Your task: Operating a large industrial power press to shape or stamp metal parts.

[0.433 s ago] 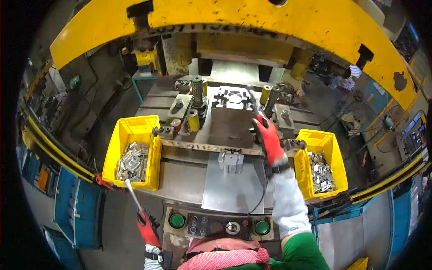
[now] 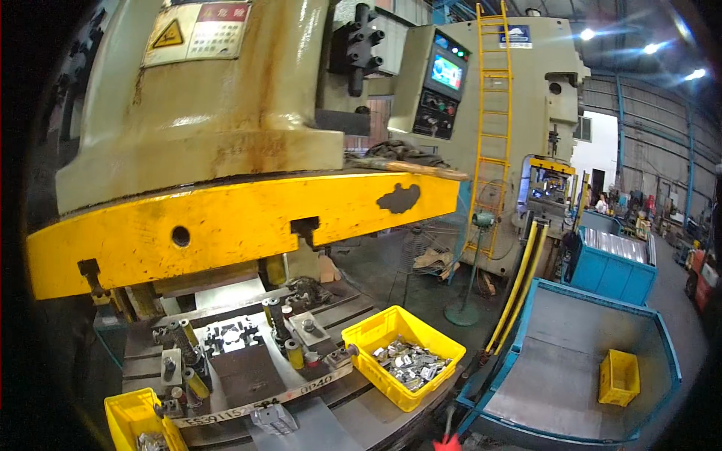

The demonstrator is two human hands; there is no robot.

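Note:
At the lower edge shows part of a red glove (image 2: 447, 444), which I take for my right hand. From it a thin rod-like tool (image 2: 450, 419) points upward; the fingers are mostly cut off. Up and to the left of it stands a yellow bin (image 2: 370, 379) with many small metal parts (image 2: 412, 364) inside. A press die (image 2: 235, 337) with a bright cut-out plate lies farther left on the press bed. In front of the die sits a grey metal block (image 2: 275, 419) beside a flat metal sheet (image 2: 320, 427). My left hand is out of view.
A yellow press beam (image 2: 226, 225) spans above the die. Another yellow bin (image 2: 124, 413) stands at the lower left. To the right is a large blue-edged metal cart (image 2: 541, 353) holding a small yellow crate (image 2: 618, 378). A green fan (image 2: 460, 314) and yellow rails (image 2: 519, 286) stand beyond.
The view has swung right and up. The die and bins now sit lower left. My left hand has left the view, and the red-gloved hand no longer reaches over the die.

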